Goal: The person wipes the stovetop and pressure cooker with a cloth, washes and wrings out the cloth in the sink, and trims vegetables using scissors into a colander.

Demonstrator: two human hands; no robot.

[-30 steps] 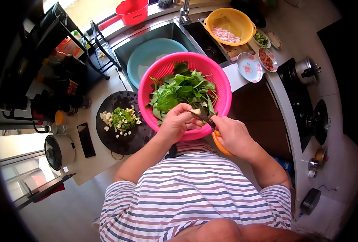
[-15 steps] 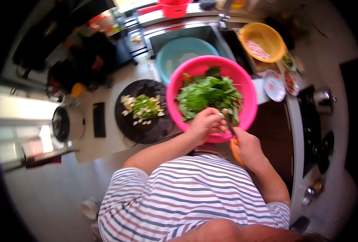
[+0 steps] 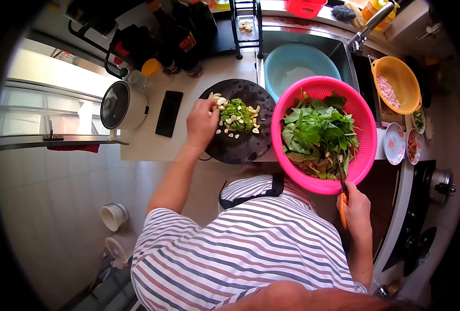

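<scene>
Over on the L, garlic cloves (image 3: 220, 101) on the round board (image 3: 240, 153) are being met by the L hand (image 3: 203, 123), fingers curled, grasp can't be told; bits could be scattered w/ a careless sweep. To the R, greens (image 3: 318, 127) are held in the pink basket (image 3: 367, 150), and the orange-handled blade (image 3: 343, 210) is clenched in the R hand (image 3: 358, 211), so leaves could be snagged if that wrist's dropped.

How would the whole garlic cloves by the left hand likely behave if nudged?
The garlic cloves look plump and peeled, so they would probably be firm rather than floppy. Their rounded, oblong shape suggests a short, wobbly roll. The dark round board shows droplets on its surface, so they might slide a little too.
</scene>
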